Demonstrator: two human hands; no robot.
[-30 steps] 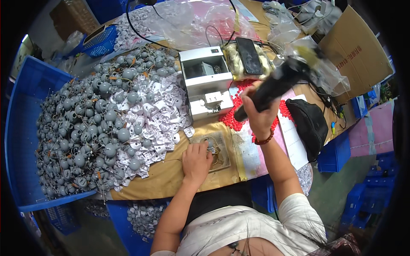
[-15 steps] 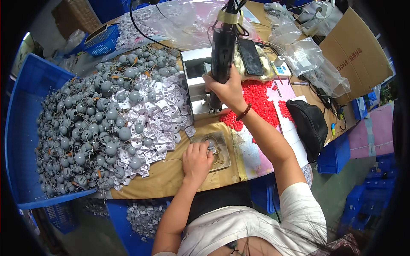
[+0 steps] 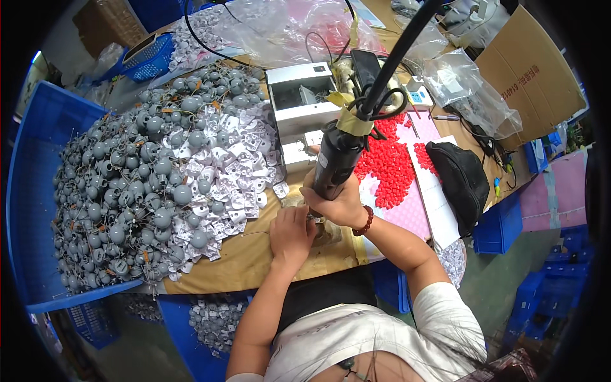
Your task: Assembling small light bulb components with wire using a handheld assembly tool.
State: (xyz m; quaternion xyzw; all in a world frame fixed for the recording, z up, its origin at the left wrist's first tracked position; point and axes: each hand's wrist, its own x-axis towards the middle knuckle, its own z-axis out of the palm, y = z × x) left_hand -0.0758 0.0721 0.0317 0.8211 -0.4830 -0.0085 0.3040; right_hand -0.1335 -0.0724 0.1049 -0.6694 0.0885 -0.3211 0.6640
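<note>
My right hand [image 3: 344,205] is wrapped round a black electric screwdriver [image 3: 339,156], which leans over a small flat fixture plate [image 3: 330,237] on the brown-covered table. The screwdriver's lower end is hidden behind the hand. Close beside it, my left hand [image 3: 291,232] has its fingers curled and pressed together at the plate, on a small grey part that is now mostly covered. Just beyond the hands stands a white box-shaped screw feeder [image 3: 305,118] with an open top. To the left lie white plastic pieces [image 3: 235,162] and a large heap of grey round-headed parts with wires [image 3: 127,191].
A blue bin [image 3: 38,191] borders the heap at left. Right of the hands are small red pieces [image 3: 388,172], a black pouch [image 3: 458,181] and a cardboard box [image 3: 528,76]. A phone [image 3: 366,67] lies behind the feeder. The screwdriver's cable [image 3: 401,51] hangs from above.
My right hand has brought the screwdriver from the feeder toward me, down to the fixture plate next to my left hand. The left hand has stayed nearly in place.
</note>
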